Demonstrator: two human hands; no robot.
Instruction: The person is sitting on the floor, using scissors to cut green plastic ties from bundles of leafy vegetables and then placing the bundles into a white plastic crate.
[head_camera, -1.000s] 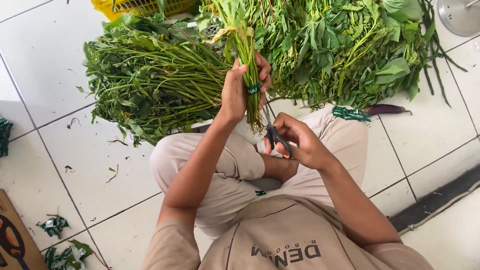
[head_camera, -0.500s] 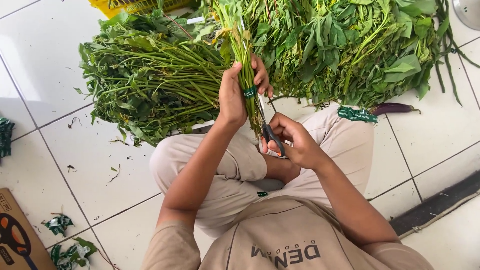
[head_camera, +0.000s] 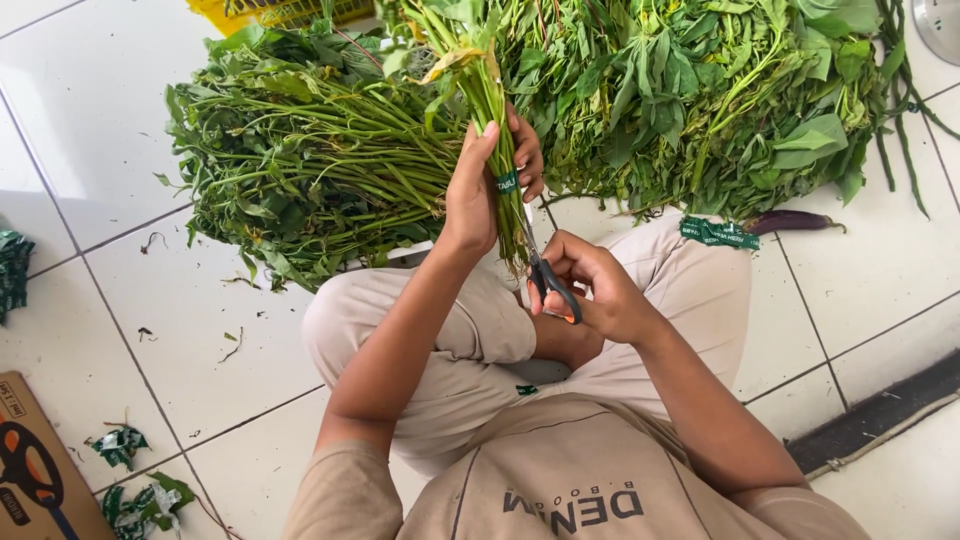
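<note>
My left hand grips a bunch of green stalks upright by its lower end, where a green band wraps the stems. My right hand holds scissors with dark handles, the blades pointing up at the stem ends just under the band. I sit cross-legged on the white tiled floor in beige trousers.
A pile of leafy stalks lies ahead on the left, a larger heap of greens on the right. A green band strip and a purple eggplant lie by my right knee. A yellow crate, cardboard box, leaf scraps.
The bunch and my left hand shifted slightly; the scissors stay at the stem ends under the band, with the right hand closing in a little.
</note>
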